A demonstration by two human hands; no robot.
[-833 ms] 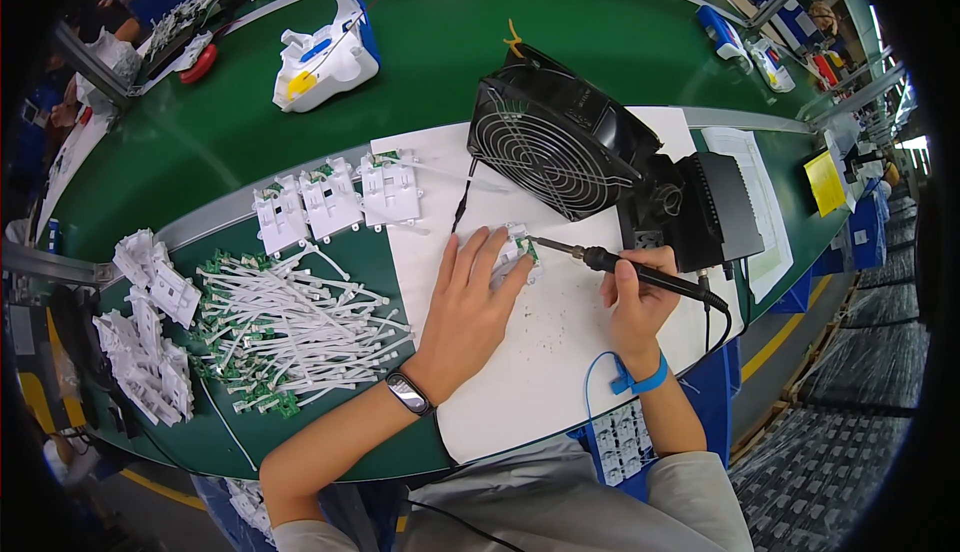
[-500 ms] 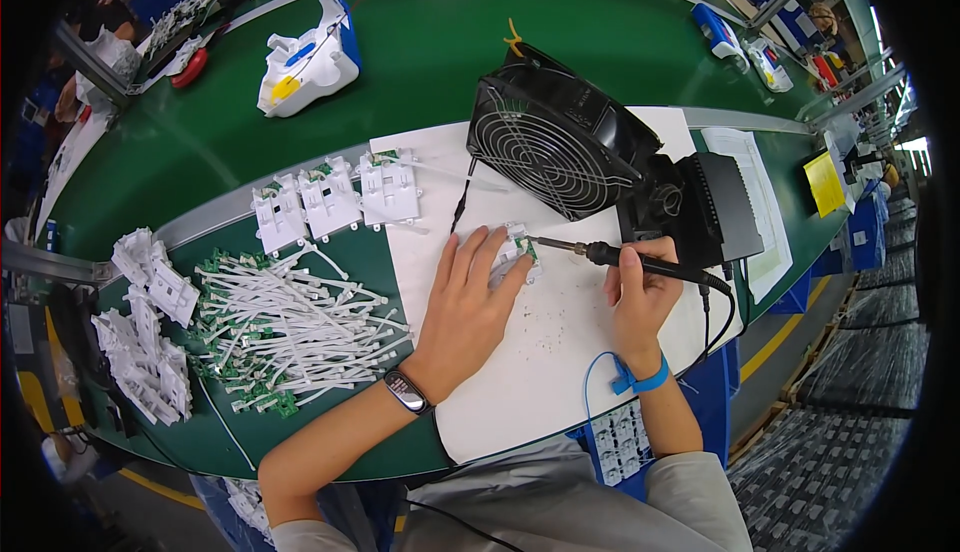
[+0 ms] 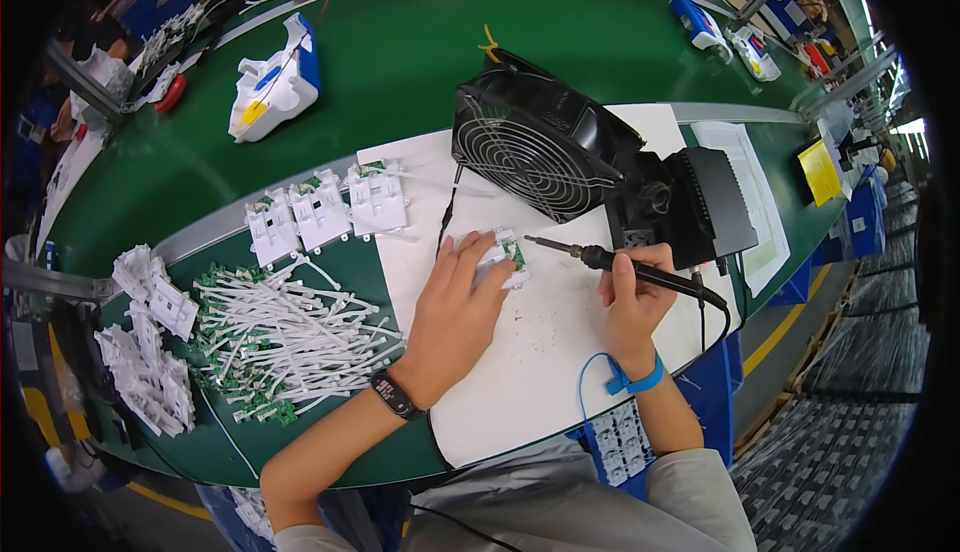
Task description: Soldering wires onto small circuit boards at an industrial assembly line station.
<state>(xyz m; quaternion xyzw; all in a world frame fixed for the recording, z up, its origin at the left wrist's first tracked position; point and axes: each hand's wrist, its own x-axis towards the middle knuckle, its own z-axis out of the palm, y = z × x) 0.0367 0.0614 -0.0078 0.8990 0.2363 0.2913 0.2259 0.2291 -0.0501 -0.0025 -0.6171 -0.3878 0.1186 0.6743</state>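
On the white sheet (image 3: 560, 362), the left hand (image 3: 450, 317) lies over a white housing (image 3: 517, 280) and its green board (image 3: 514, 254), pinch hard to tell; the right hand (image 3: 640, 302) grips a soldering iron (image 3: 598, 258), tip just beside. One wobble of either could scorch plastic or fingers!

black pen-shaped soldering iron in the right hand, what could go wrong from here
The black pen-shaped soldering iron points its metal tip toward the bare left hand; if hot, a slip might burn a finger. The tip is also close to the small white plastic housing under those fingers, so stray contact could mark it.
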